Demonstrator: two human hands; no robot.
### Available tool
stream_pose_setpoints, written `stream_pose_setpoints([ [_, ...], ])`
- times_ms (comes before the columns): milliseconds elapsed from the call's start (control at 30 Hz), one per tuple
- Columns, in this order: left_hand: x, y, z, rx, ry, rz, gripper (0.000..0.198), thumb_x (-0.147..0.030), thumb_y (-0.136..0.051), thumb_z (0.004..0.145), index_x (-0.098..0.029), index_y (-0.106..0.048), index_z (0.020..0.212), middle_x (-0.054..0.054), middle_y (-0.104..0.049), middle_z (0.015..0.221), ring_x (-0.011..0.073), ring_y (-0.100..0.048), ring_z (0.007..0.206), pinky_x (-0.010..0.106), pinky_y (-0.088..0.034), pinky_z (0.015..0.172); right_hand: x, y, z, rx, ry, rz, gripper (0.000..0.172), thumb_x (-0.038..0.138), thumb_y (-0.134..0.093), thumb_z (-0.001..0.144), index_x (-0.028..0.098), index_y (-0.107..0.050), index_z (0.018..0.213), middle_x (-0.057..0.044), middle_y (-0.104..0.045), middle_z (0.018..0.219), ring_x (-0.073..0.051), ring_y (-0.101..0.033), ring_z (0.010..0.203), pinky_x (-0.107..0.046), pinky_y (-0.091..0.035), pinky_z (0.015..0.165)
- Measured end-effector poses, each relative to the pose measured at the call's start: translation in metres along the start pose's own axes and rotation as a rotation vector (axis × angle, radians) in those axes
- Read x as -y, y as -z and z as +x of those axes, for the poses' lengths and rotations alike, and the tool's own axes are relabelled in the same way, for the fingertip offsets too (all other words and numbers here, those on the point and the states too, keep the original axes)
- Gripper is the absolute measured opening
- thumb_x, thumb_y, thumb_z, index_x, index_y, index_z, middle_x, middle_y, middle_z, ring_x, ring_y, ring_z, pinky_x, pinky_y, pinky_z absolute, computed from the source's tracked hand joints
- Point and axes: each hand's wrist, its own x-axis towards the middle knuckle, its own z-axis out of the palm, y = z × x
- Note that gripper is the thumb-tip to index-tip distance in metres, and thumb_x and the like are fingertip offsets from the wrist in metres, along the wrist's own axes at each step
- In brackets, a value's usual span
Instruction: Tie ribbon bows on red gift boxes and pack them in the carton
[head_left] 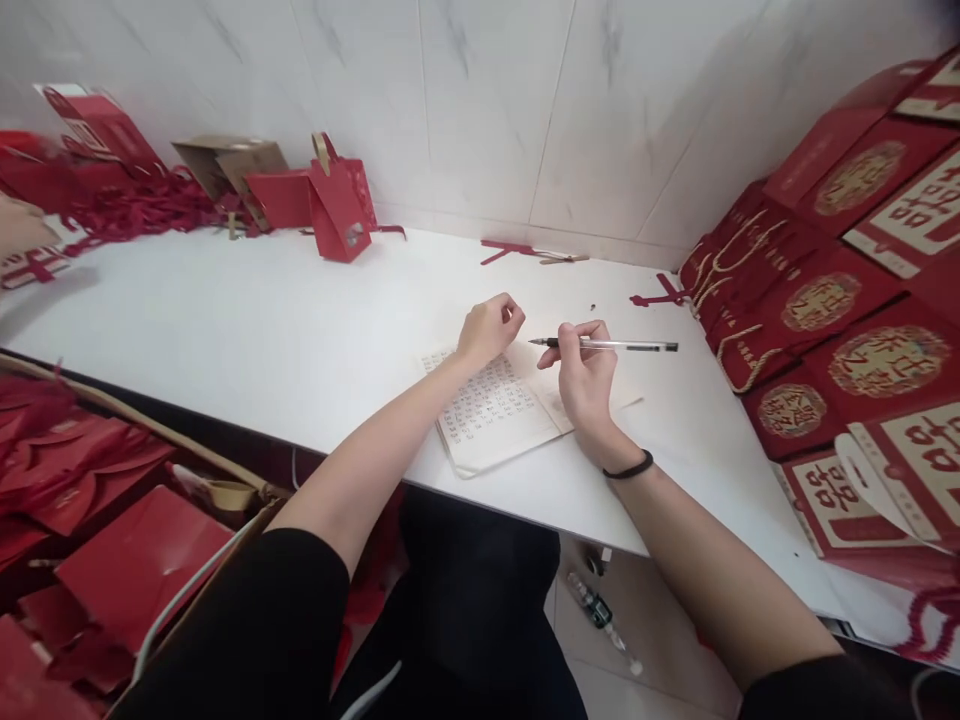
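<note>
An open notebook (499,410) lies on the white table near its front edge, its left page covered with rows of small handwritten marks. My left hand (491,328) rests over the notebook's upper part, fingers curled in, with nothing visible in them. Between the fingers of my right hand (585,375) is a clear pen (630,346) with a black grip, held nearly level above the right page. The pen's tip points left toward my left hand and is apart from the paper. My right forearm and hand hide much of the right page.
Red gift bags and boxes (817,300) are stacked along the right. Red ribbons (517,250), a small red box (341,215) and a brown carton (229,165) stand along the wall. Another person's hand (22,230) shows at far left. A carton of red boxes (142,560) stands below left.
</note>
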Motion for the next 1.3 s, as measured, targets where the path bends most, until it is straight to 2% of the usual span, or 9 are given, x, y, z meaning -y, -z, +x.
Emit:
stream_pose_setpoints([
  [67, 0.007, -0.006, -0.001, 0.006, 0.004, -0.038, 0.019, -0.026, -0.044, 0.081, -0.017, -0.06, 0.077, 0.001, -0.061, 0.068, 0.0119, -0.052, 0.061, 0.024, -0.038, 0.059, 0.004, -0.001, -0.004, 0.021, -0.029, -0.005, 0.03, 0.051, -0.05, 0.088, 0.024, -0.038, 0.08, 0.01, -0.046, 0.048, -0.012, -0.054, 0.047, -0.024, -0.045, 0.054],
  [167, 0.012, -0.009, -0.003, 0.101, -0.033, -0.03, 0.017, -0.024, -0.046, 0.079, -0.017, -0.06, 0.075, 0.0, -0.06, 0.065, 0.012, -0.05, 0.058, 0.024, -0.036, 0.058, 0.015, -0.003, -0.012, 0.094, -0.062, 0.036, 0.026, 0.047, -0.049, 0.09, 0.024, -0.042, 0.081, 0.008, -0.049, 0.052, -0.011, -0.054, 0.049, -0.025, -0.046, 0.055],
  [267, 0.013, -0.009, -0.003, 0.144, -0.053, -0.016, 0.017, -0.023, -0.045, 0.079, -0.017, -0.06, 0.074, 0.0, -0.06, 0.066, 0.0125, -0.05, 0.06, 0.025, -0.036, 0.06, 0.03, -0.003, -0.025, 0.265, -0.145, 0.075, 0.025, 0.044, -0.053, 0.089, 0.022, -0.047, 0.08, 0.005, -0.055, 0.057, -0.012, -0.057, 0.053, -0.025, -0.048, 0.054],
  [367, 0.012, -0.01, -0.001, 0.14, -0.046, -0.018, 0.018, -0.024, -0.044, 0.08, -0.016, -0.06, 0.077, 0.002, -0.061, 0.07, 0.0138, -0.053, 0.064, 0.026, -0.038, 0.063, 0.035, -0.001, -0.038, 0.429, -0.291, 0.058, 0.024, 0.038, -0.064, 0.082, 0.021, -0.048, 0.079, 0.003, -0.059, 0.056, -0.012, -0.054, 0.048, -0.024, -0.046, 0.047],
  [500, 0.011, -0.013, -0.001, 0.186, -0.019, 0.01, 0.017, -0.022, -0.045, 0.081, -0.015, -0.06, 0.079, 0.004, -0.06, 0.072, 0.0167, -0.056, 0.073, 0.03, -0.041, 0.07, 0.026, -0.004, -0.049, 0.428, -0.399, 0.009, 0.022, 0.032, -0.06, 0.084, 0.021, -0.045, 0.073, 0.003, -0.06, 0.056, -0.011, -0.051, 0.044, -0.022, -0.042, 0.042],
  [633, 0.01, -0.016, -0.001, 0.217, -0.01, -0.009, 0.015, -0.017, -0.046, 0.081, -0.015, -0.061, 0.08, 0.005, -0.057, 0.075, 0.0218, -0.057, 0.089, 0.036, -0.041, 0.08, 0.021, -0.006, -0.054, 0.434, -0.286, -0.149, 0.026, 0.025, -0.062, 0.08, 0.021, -0.043, 0.063, 0.004, -0.056, 0.054, -0.012, -0.054, 0.049, -0.022, -0.041, 0.045],
  [733, 0.009, -0.017, -0.002, 0.215, -0.016, -0.009, 0.016, -0.017, -0.045, 0.081, -0.015, -0.061, 0.08, 0.005, -0.057, 0.077, 0.024, -0.056, 0.095, 0.038, -0.041, 0.082, 0.023, -0.006, -0.056, 0.464, -0.229, -0.239, 0.033, 0.022, -0.061, 0.08, 0.021, -0.039, 0.056, 0.005, -0.051, 0.049, -0.012, -0.052, 0.047, -0.023, -0.039, 0.045],
  [1000, 0.009, -0.018, -0.001, 0.243, 0.002, 0.002, 0.017, -0.02, -0.045, 0.081, -0.015, -0.061, 0.079, 0.006, -0.057, 0.073, 0.0244, -0.057, 0.09, 0.037, -0.042, 0.075, 0.024, -0.005, -0.057, 0.532, -0.145, -0.367, 0.035, 0.017, -0.055, 0.081, 0.02, -0.035, 0.052, 0.006, -0.045, 0.044, -0.009, -0.043, 0.041, -0.022, -0.029, 0.041],
  [1300, 0.006, -0.017, -0.001, 0.238, 0.025, -0.041, 0.018, -0.015, -0.044, 0.08, -0.013, -0.061, 0.076, 0.005, -0.056, 0.072, 0.0241, -0.059, 0.089, 0.037, -0.042, 0.075, 0.025, -0.002, -0.058, 0.554, -0.132, -0.415, 0.034, 0.015, -0.054, 0.08, 0.02, -0.034, 0.054, 0.006, -0.042, 0.047, -0.008, -0.04, 0.042, -0.022, -0.03, 0.042],
])
